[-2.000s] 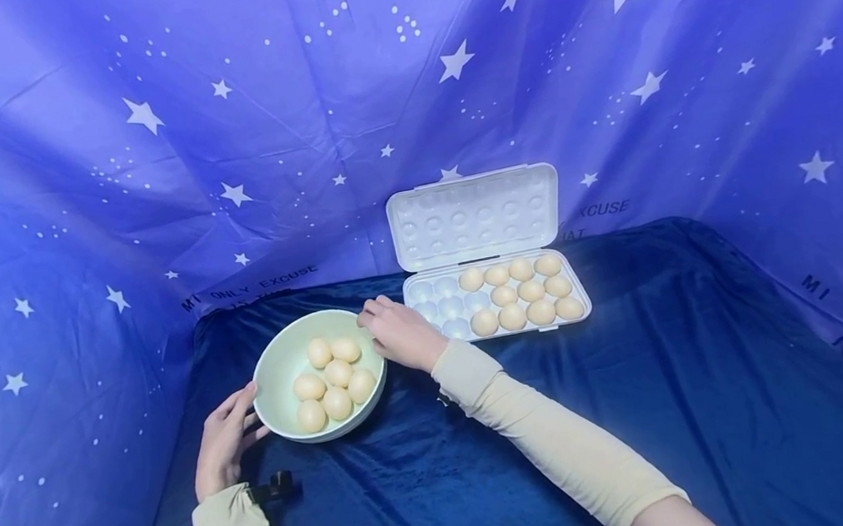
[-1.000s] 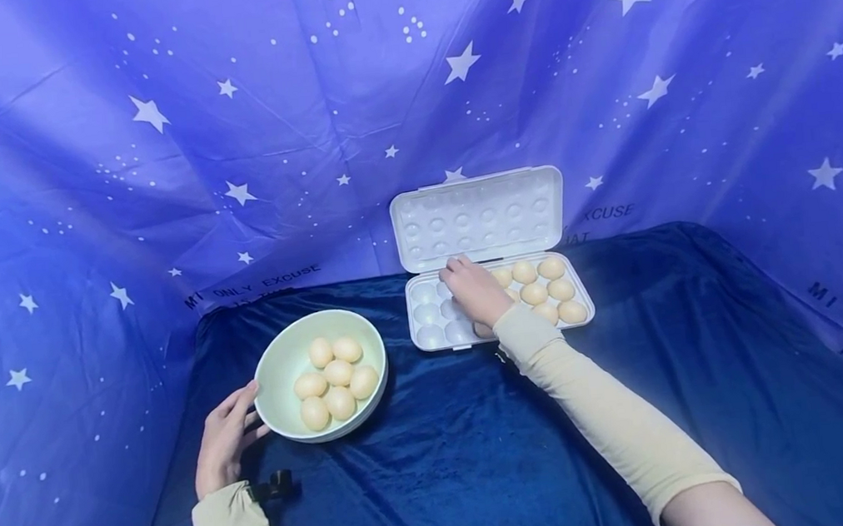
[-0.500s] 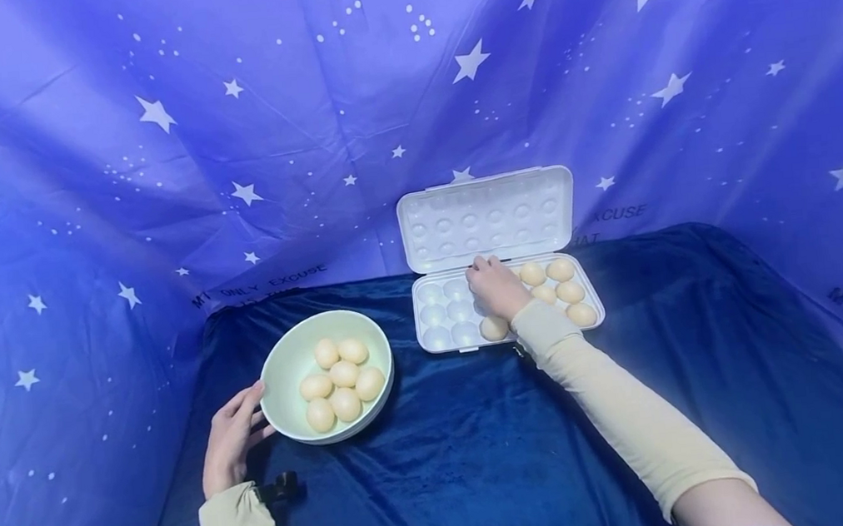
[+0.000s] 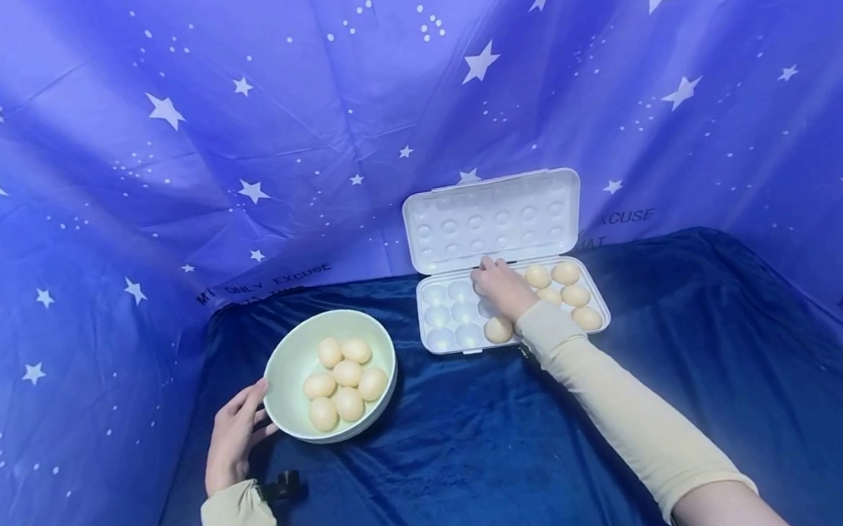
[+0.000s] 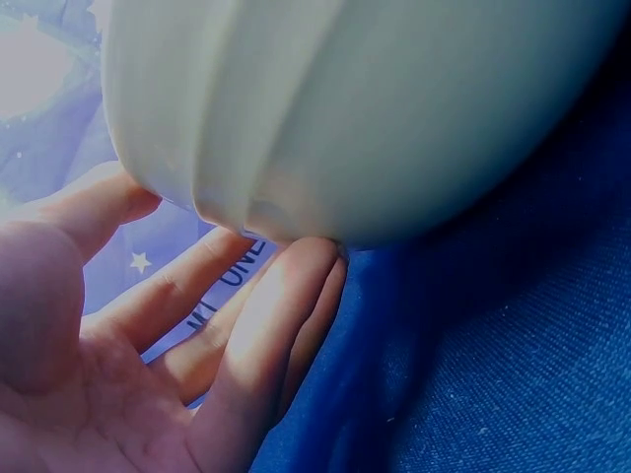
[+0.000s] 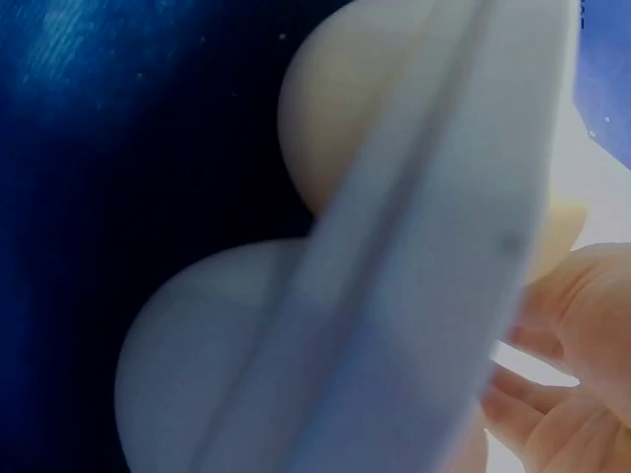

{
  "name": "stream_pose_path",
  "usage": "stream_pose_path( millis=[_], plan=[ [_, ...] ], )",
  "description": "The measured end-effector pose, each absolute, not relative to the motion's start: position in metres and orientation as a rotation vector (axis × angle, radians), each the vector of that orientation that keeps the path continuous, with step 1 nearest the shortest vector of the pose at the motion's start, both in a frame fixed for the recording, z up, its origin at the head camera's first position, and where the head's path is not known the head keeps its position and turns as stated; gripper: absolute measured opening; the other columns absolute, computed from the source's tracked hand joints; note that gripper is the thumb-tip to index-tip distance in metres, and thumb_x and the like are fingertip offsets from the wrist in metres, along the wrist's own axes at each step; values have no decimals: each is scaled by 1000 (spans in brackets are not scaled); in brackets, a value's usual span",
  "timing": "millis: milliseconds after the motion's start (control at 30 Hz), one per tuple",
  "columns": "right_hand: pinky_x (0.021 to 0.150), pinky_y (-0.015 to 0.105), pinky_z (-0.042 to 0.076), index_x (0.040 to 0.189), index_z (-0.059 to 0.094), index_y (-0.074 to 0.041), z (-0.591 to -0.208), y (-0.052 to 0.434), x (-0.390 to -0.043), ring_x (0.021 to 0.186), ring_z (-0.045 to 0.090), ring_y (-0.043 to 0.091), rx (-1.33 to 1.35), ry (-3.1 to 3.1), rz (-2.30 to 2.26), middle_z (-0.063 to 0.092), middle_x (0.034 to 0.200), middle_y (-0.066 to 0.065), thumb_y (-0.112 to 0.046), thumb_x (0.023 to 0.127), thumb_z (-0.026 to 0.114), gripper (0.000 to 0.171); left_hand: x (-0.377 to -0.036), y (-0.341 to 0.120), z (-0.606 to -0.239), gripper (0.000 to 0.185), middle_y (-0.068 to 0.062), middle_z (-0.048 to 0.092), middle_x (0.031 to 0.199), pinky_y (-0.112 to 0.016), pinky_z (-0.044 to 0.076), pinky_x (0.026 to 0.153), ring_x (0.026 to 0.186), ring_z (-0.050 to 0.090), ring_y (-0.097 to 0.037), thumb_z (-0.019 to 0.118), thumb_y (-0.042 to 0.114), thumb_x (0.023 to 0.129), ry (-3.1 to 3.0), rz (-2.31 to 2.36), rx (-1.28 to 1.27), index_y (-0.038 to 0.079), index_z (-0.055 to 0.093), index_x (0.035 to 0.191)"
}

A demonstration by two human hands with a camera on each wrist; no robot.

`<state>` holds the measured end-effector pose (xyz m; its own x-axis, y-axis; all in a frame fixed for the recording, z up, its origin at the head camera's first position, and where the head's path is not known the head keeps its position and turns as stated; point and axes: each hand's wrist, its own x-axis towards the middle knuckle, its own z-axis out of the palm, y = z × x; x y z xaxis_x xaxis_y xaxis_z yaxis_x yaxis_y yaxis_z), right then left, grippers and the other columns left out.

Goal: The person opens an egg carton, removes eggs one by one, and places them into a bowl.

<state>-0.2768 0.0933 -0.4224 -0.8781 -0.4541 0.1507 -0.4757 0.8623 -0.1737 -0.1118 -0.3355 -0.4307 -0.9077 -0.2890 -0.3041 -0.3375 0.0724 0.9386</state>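
A pale green bowl (image 4: 288, 375) holds several cream eggs (image 4: 347, 373). My left hand (image 4: 234, 440) touches its left side, fingers fairly straight. The left wrist view shows these fingertips (image 5: 301, 266) against the outer wall of the bowl (image 5: 394, 118). A white egg carton (image 4: 603, 322) lies to the right with its lid up. My right hand (image 4: 502, 287) reaches over its third column from the left, fingers bent down. What is under them is hidden. In the right wrist view, the carton rim (image 6: 463, 217) covers the fingertips of my right hand (image 6: 582, 355).
Raised lid (image 4: 493, 219) stands against the starry blue backdrop (image 4: 305, 139). Left-hand cups (image 4: 451, 315) of the carton hold nothing; several eggs (image 4: 575, 295) sit at its right. Dark blue cloth (image 4: 446, 461) covers the table. A black wrist-camera mount (image 4: 284, 485) sticks out from my left wrist.
My right hand has left the bowl's right rim and moved right to the carton, then shifted slightly right over the third column. My left hand stays at the bowl. The view has shifted slightly.
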Motion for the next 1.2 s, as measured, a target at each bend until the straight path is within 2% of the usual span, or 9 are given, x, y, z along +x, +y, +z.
stream_pose_path(
  millis=[133,267,467,633,800,967,1200],
  plan=[
    [87,47,55,107,65,1,-424,97,-278,97,54,38,729,-2936,352,54,110,21,13,83,59,28,-113,-335,-431,68,10,63,99,-26,62,76,84,68,-1,62,49,96,2274,2001,-672,-3,49,139],
    [91,48,55,109,65,0,-425,101,-280,103,53,38,727,-2944,387,53,114,22,10,87,59,24,-113,-336,-433,66,9,63,100,-26,62,75,84,68,-1,61,47,97,2253,2013,-680,-2,49,139],
    [85,46,55,109,63,0,-423,104,-276,105,47,36,717,-2931,459,48,116,21,0,94,62,15,-112,-335,-432,67,7,63,102,-26,62,76,83,68,-2,62,48,96,2256,2003,-682,-2,49,139],
    [86,45,55,108,61,0,-419,103,-275,107,45,35,707,-2903,482,46,116,19,1,94,62,15,-112,-334,-430,72,5,61,109,-24,61,76,83,66,0,62,52,95,2281,1967,-691,-1,48,142],
    [93,47,54,110,60,0,-409,96,-272,111,45,37,733,-2839,495,48,119,20,-3,93,67,19,-112,-335,-430,72,9,62,104,-25,62,76,83,67,0,63,51,94,2270,1983,-697,-2,49,140],
    [97,47,52,108,60,0,-399,86,-269,113,47,39,770,-2774,481,50,120,22,0,91,66,18,-113,-336,-431,71,10,62,100,-25,62,76,83,67,-1,62,51,95,2266,2004,-676,-3,48,140],
    [97,45,52,114,61,2,-388,69,-262,113,48,39,826,-2702,468,52,117,23,-1,92,67,23,-113,-335,-431,70,7,62,104,-26,62,77,83,67,0,62,52,94,2276,1991,-689,-2,50,138]
  ],
)
